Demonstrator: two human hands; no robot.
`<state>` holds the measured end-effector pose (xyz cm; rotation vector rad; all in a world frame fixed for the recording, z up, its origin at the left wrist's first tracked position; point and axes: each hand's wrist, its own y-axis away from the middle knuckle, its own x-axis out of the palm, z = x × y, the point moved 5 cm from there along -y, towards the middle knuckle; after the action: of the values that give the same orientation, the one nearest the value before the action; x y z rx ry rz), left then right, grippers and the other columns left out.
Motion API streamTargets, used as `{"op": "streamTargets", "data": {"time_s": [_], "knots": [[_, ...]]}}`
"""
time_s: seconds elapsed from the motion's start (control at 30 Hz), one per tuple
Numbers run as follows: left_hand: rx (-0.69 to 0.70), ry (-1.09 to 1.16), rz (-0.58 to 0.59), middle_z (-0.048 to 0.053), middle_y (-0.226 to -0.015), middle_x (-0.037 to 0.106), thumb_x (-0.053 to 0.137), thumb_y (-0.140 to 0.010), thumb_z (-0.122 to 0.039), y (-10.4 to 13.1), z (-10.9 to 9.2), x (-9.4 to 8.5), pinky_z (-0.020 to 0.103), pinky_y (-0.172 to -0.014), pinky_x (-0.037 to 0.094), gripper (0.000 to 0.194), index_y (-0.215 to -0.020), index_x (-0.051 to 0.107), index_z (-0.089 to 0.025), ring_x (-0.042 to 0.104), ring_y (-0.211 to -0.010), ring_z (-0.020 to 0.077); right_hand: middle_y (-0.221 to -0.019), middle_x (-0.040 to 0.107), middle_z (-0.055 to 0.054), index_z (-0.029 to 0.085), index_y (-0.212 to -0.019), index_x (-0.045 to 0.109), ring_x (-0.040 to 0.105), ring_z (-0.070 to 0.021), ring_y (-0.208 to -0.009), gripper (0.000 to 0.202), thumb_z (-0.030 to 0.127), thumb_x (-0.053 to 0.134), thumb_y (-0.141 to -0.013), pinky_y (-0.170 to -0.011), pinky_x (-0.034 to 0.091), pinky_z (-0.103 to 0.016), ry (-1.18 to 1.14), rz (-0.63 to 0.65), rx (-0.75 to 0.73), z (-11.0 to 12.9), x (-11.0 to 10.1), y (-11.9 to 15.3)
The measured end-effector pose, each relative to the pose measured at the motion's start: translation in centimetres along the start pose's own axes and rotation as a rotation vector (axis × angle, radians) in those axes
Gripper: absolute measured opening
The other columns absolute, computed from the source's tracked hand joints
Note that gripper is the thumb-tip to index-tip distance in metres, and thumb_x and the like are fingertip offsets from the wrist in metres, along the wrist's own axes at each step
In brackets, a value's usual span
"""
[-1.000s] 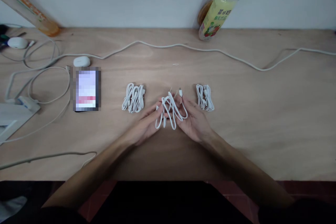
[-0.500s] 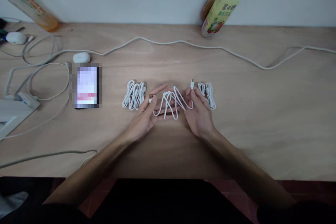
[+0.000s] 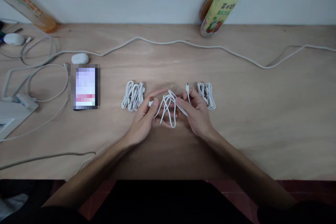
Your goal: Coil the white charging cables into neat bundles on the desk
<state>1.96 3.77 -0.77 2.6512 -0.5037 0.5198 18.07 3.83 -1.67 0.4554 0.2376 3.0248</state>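
Both my hands hold a white USB cable [image 3: 173, 113] with loose loops hanging between them, just above the table. My left hand [image 3: 143, 120] pinches the USB plug end under its thumb, other fingers stretched beneath the loops. My right hand [image 3: 198, 115] grips the loops between thumb and fingers, and the cable's small plug [image 3: 187, 87] sticks up by its fingers. Thin tie ends rise above the loops. Bundled white cables [image 3: 133, 95] lie just left of my left hand. Another group of bundled white cables [image 3: 207, 95] lies beside my right hand.
A phone [image 3: 85, 88] and a white earbud case [image 3: 80, 58] lie at left, near a power strip [image 3: 18, 112] with tangled cords. One long white cord [image 3: 162, 43] crosses the table [image 3: 262, 119]. Bottles stand at the wall: orange [image 3: 44, 22] and yellow [image 3: 219, 10].
My right thumb has moved from the small plug onto the cable's loops, closing over them. The plug has shifted slightly left and lower. The loops hang a little lower.
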Motion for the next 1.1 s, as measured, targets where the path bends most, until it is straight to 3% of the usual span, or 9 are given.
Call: {"op": "streamTargets", "data": {"time_s": [0.17, 0.33, 0.5, 0.6, 0.77, 0.93, 1.0, 1.1], "knots": [[0.033, 0.014, 0.009, 0.010, -0.123, 0.080, 0.072, -0.102, -0.053, 0.0, -0.2, -0.1, 0.035, -0.063, 0.071, 0.046, -0.143, 0.069, -0.032, 0.082, -0.093, 0.0281, -0.083, 0.064, 0.004, 0.026, -0.079, 0.049, 0.062, -0.0150, -0.075, 0.040, 0.035, 0.087, -0.082, -0.059, 0.051, -0.027, 0.038, 0.078, 0.002, 0.8, 0.3, 0.1], [0.019, 0.040, 0.029, 0.011, -0.129, 0.079, 0.073, -0.103, -0.045, -0.1, 0.0, -0.2, 0.033, -0.065, 0.070, 0.048, -0.148, 0.069, -0.029, 0.081, -0.097, 0.0267, -0.076, 0.059, 0.006, 0.024, -0.078, 0.052, 0.050, -0.0106, -0.064, 0.035, 0.030, 0.086, -0.083, -0.057, 0.043, -0.024, 0.033, 0.088, -0.013, 0.9, 0.1, -0.1], [-0.043, 0.113, 0.034, 0.013, -0.118, 0.083, 0.084, -0.094, -0.045, -0.4, 0.3, -0.3, 0.037, -0.072, 0.069, 0.042, -0.128, 0.083, -0.021, 0.078, -0.095, 0.0264, -0.074, 0.055, 0.008, 0.024, -0.079, 0.054, 0.042, -0.0082, -0.057, 0.035, 0.030, 0.089, -0.084, -0.051, 0.037, -0.023, -0.069, 0.084, -0.011, 0.6, 0.2, -0.2], [-0.072, 0.147, 0.049, 0.012, -0.112, 0.083, 0.089, -0.089, -0.041, -0.4, 0.2, -0.2, 0.033, -0.073, 0.064, 0.037, -0.119, 0.087, -0.020, 0.075, -0.091, 0.0225, -0.073, 0.055, 0.007, 0.024, -0.077, 0.053, 0.041, -0.0077, -0.055, 0.039, 0.031, 0.091, -0.083, -0.047, 0.035, -0.022, -0.129, 0.094, -0.015, 0.7, 0.3, -0.2], [-0.128, 0.309, 0.072, 0.008, -0.099, 0.080, 0.093, -0.084, -0.027, -0.2, -0.1, 0.2, 0.021, -0.067, 0.052, 0.022, -0.104, 0.089, -0.018, 0.064, -0.076, 0.0115, -0.069, 0.050, 0.008, 0.024, -0.075, 0.051, 0.038, -0.0073, -0.051, 0.045, 0.034, 0.094, -0.083, -0.042, 0.031, -0.021, -0.147, 0.149, 0.021, 0.7, 0.6, -0.1], [-0.198, 0.416, 0.092, 0.002, -0.079, 0.070, 0.086, -0.091, -0.022, 0.0, -0.1, 0.6, 0.021, -0.064, 0.050, 0.008, -0.086, 0.084, -0.015, 0.058, -0.069, 0.0107, -0.071, 0.052, 0.009, 0.024, -0.074, 0.050, 0.035, -0.0058, -0.051, 0.044, 0.032, 0.093, -0.085, -0.042, 0.033, -0.020, -0.164, 0.213, 0.028, 0.7, 1.1, 0.3], [-0.211, 0.404, 0.084, 0.003, -0.081, 0.069, 0.082, -0.094, -0.025, 0.0, 0.0, 0.6, 0.023, -0.064, 0.051, 0.012, -0.088, 0.083, -0.015, 0.057, -0.069, 0.0118, -0.074, 0.054, 0.008, 0.023, -0.074, 0.051, 0.035, -0.0051, -0.051, 0.043, 0.031, 0.092, -0.085, -0.041, 0.032, -0.019, -0.169, 0.224, 0.037, 0.7, 1.2, 0.4], [-0.201, 0.340, 0.104, 0.009, -0.093, 0.074, 0.075, -0.097, -0.037, -0.2, 0.3, 0.5, 0.029, -0.071, 0.055, 0.026, -0.107, 0.084, -0.014, 0.063, -0.078, 0.0178, -0.080, 0.058, 0.007, 0.023, -0.075, 0.051, 0.037, -0.0048, -0.053, 0.043, 0.031, 0.092, -0.085, -0.039, 0.031, -0.018, -0.164, 0.232, 0.043, 0.7, 1.3, 0.4]]}}
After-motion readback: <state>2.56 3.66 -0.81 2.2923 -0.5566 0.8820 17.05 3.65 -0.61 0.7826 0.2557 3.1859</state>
